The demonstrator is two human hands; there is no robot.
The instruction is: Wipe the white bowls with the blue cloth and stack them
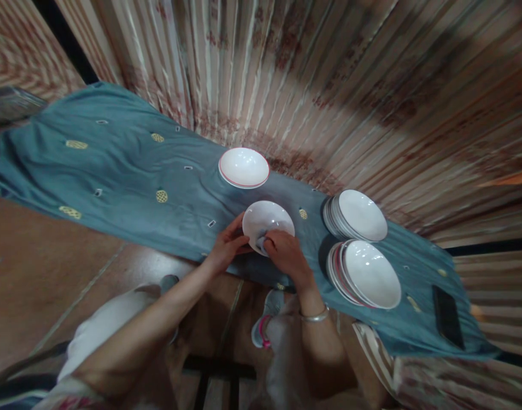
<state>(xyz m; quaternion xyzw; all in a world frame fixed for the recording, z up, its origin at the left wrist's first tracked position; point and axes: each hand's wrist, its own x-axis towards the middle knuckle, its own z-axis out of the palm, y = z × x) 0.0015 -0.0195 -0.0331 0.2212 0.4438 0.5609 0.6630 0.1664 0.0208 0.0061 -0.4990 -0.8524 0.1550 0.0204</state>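
The bowl looks smooth and glossy, the tablecloth matt fabric.

We cannot tell what the grey thing is, partly hidden by the right hand. We see a shiny thing cut off at the left edge, and stacked bowls overlapping too closely to count.

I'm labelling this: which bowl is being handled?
The bowl with the left hand at its rim and right hand inside. The red-rimmed bowl and both stacks are untouched.
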